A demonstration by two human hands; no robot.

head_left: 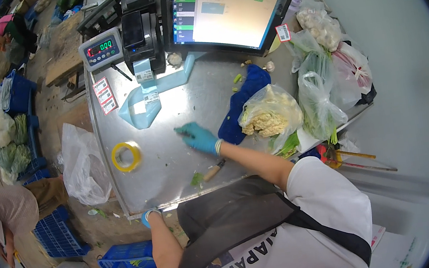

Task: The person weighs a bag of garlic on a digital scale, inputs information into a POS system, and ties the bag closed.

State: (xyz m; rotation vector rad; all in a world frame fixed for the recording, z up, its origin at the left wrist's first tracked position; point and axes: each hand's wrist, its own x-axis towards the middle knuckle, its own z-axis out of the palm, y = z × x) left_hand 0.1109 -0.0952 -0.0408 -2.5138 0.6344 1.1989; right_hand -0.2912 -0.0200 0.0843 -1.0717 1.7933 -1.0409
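My right hand (201, 139), in a teal glove, reaches low over the metal tabletop (164, 180) with its fingers stretched to the left and nothing visible held in them. Beside its wrist lies a dark blue cloth (245, 102). A knife with a wooden handle (213, 172) and a scrap of green leaf (196, 179) lie nearer to me. My left hand (151, 215), gloved in blue, is at the table's near left edge, its fingers mostly hidden. Left of my right hand sits a roll of yellow tape (126, 156). A light blue label strip (139, 108) curls from the printer (141, 33).
A lit monitor (226, 12) and a scale (101, 49) stand at the back. Bagged pale vegetables (269, 114) and bagged greens (319, 89) crowd the right side. Blue crates (129, 265) are on the floor at left, where another person (7, 213) bends down.
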